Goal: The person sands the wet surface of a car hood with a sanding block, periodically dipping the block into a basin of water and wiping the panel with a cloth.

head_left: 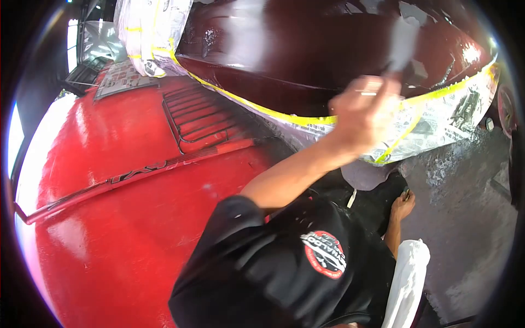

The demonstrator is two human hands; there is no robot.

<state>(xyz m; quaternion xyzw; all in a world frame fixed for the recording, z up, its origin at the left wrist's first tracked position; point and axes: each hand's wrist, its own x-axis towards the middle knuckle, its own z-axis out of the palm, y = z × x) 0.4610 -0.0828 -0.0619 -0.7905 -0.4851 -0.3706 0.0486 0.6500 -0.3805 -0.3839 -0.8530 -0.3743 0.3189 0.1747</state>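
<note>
My left hand (369, 112) is at the lower edge of a glossy dark maroon car panel (306, 49), its fingers smeared by motion. The panel looks wet, with patches of suds. Yellow masking tape (262, 111) runs along its edge, holding newspaper (333, 134) that covers the part beneath. Low at my side, my right hand (403, 205) is closed around a small dark thing whose kind cannot be made out. A white, smudged cloth or sleeve (407, 284) hangs beside my right forearm.
A red car body (142, 218) fills the left side, with a dark metal rack (197, 117) and newspaper sheets (123, 79) on it. More masked paper (153, 33) wraps the part at the top left. Wet grey floor (459, 218) lies to the right.
</note>
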